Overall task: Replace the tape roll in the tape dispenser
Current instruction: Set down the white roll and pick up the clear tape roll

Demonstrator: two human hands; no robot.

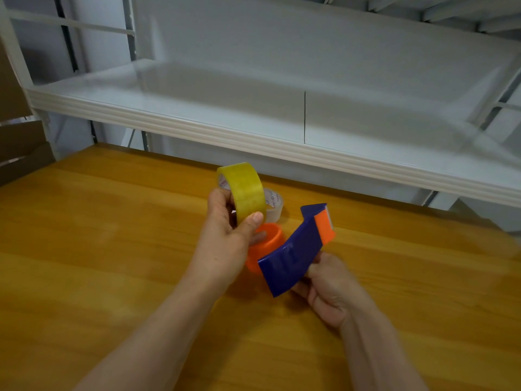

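**Yellow roll in left hand, dispenser in right**

The left hand is gripping a yellow tape roll and holding it upright above the counter. The thumb is pressing on the front of the roll's outer band, and the other fingers are going behind and through the core, so they are only partly seen. The roll is thick w/ tape and is not touching the dispenser.

The right hand is clenching the lower end of the tape dispenser, a dark blue body tilted up to the right. At its upper end an orange part is sitting, w/ a pale edge along it; I cannot tell if this edge is the blade. The picture is a bit blurred here.

At the dispenser's left side the orange hub is showing, round and open at top, w/ no roll on it. It is just below the yellow roll and near the left thumb.

Behind the yellow roll, a second roll, nearly clear and thin w/ a printed core, is standing on the counter, partly hidden.

The counter is of orange-brown wood. Behind it a white metal shelf is running across the view, and at far left brown cardboard is leaning.
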